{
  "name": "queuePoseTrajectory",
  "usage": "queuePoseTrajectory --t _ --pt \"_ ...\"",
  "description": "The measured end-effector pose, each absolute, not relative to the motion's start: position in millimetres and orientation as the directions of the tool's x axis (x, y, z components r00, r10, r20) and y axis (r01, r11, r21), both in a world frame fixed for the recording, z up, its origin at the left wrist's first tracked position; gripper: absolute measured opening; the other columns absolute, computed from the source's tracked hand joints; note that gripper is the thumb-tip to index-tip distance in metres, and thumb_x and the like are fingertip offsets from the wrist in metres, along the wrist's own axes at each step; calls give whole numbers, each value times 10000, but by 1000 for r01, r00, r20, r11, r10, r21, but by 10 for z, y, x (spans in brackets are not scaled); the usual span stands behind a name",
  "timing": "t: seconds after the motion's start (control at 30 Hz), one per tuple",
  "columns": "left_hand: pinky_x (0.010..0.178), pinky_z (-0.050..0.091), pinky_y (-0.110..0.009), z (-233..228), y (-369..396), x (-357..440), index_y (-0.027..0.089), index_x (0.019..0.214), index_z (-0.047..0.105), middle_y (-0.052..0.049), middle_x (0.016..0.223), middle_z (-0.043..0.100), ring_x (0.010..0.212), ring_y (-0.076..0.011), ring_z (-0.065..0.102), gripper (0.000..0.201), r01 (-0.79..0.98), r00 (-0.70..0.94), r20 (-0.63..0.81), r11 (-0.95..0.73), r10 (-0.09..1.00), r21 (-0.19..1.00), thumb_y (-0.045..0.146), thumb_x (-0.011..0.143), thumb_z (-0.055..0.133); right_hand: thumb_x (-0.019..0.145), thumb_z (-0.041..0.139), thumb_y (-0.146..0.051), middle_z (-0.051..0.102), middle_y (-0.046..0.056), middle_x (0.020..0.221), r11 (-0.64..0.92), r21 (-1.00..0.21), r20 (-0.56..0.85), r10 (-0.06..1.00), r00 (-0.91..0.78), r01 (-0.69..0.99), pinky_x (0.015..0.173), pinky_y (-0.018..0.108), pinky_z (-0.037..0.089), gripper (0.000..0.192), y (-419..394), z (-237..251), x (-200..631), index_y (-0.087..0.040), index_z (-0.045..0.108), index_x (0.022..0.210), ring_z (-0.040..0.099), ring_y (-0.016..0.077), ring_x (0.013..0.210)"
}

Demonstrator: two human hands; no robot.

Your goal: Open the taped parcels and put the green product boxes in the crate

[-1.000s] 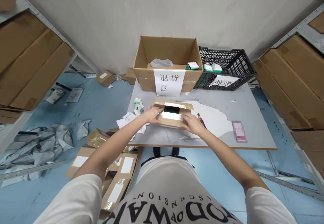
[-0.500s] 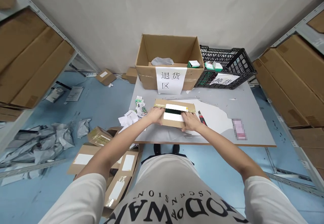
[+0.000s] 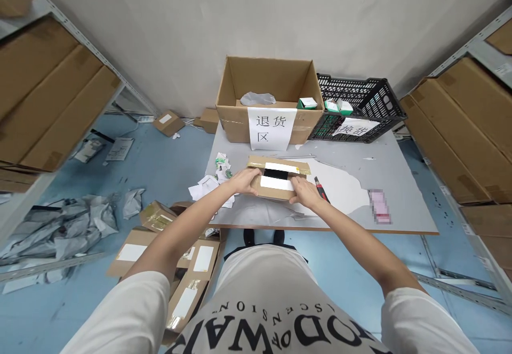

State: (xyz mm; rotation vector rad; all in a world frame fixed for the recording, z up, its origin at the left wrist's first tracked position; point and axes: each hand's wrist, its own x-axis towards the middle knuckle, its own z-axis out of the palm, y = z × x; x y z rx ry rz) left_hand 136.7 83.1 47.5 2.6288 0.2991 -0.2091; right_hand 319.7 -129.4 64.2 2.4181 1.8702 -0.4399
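Note:
A small cardboard box (image 3: pixel 276 192) lies near the front of the table, its top flaps parted along a split white label. Through the gap a dark inside (image 3: pixel 276 174) shows, but the contents cannot be made out. My left hand (image 3: pixel 245 181) grips the box at its left end, thumb toward the near side. At the right end my right hand (image 3: pixel 304 191) has its fingers curled over the near flap and side. Just right of that hand, a red and black utility knife (image 3: pixel 321 188) rests on white paper.
Behind stand a large carton (image 3: pixel 236 125) with a paper sign and a black plastic crate (image 3: pixel 364 109) holding small green-white boxes. Crumpled paper (image 3: pixel 208 187) lies at left, a pink blurred item (image 3: pixel 380 206) at right. Opened cartons (image 3: pixel 184 300) and grey bags (image 3: pixel 80 226) cover the floor at left.
The gap between the box's flaps looks slightly wider. My left fingers have drawn back from the gap toward the box's left end; the right hand stays on the near flap.

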Motion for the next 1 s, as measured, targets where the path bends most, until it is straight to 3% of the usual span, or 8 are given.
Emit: queuePoseTrajectory --t 0.17,0.23,0.33,0.5,0.63,0.77,0.9,1.0 --pt "1060 331 -406 334 949 1133 140 1424 212 -190 1429 379 1306 -318 387 1164 270 959 -91 -777 268 569 584 511 780 579 803 -420 587 125 1093 -273 -145 -318 923 217 951 818 383 415 700 -1237 591 3303 -157 481 1142 545 305 1030" --pt "1101 264 -424 282 1035 1050 111 1450 129 -220 1466 304 1358 -333 297 1279 286 955 -93 -785 283 550 615 472 780 562 798 -472 556 159 1181 -262 -133 -296 931 214 956 903 428 373 830 -1172 598 3305 -147 448 1242 496 336 1116" --pt "1127 171 -461 222 1162 1013 70 1444 137 -261 1476 250 1392 -355 186 1327 252 968 -130 -841 217 479 643 431 774 629 713 -580 473 206 1318 -184 -164 -211 966 148 969 984 455 308 937 -1009 620 3159 -112 361 1362 434 359 1191" --pt "1124 156 -479 187 1339 1119 75 1419 222 -259 1474 258 1406 -351 128 1259 117 987 -146 -898 60 424 647 433 755 761 597 -577 434 194 1380 -6 -267 -119 993 -26 964 1017 417 293 802 -528 599 2622 -95 378 1363 412 326 1234" --pt "1130 146 -469 160 1460 1185 48 1434 186 -262 1472 260 1400 -357 152 1304 55 990 -143 -906 -6 420 631 423 769 733 608 -611 497 188 1291 -140 -315 -123 987 106 939 961 422 342 815 -140 530 2341 -106 401 1339 456 325 1169" --pt "1135 148 -456 110 1483 1200 53 1431 192 -255 1476 256 1388 -348 208 1275 59 993 -119 -899 8 433 616 445 771 776 608 -524 563 147 1174 -362 -339 -213 928 304 868 880 403 371 569 57 468 2288 -167 513 1209 497 307 1105" --pt "1136 175 -432 77 1453 1183 76 1420 226 -235 1476 273 1385 -328 232 1231 76 994 -108 -886 29 458 601 454 777 847 542 -412 599 99 1110 -374 -392 -216 926 310 841 866 399 340 360 83 479 2238 -210 546 1145 528 268 1063" --pt "1134 195 -415 72 1457 1174 69 1412 246 -234 1474 279 1383 -330 236 1223 107 992 -111 -878 61 466 594 447 784 867 502 -345 605 83 1076 -309 -375 -127 951 282 874 854 394 328 251 53 569 2153 -211 571 1068 531 249 1028"
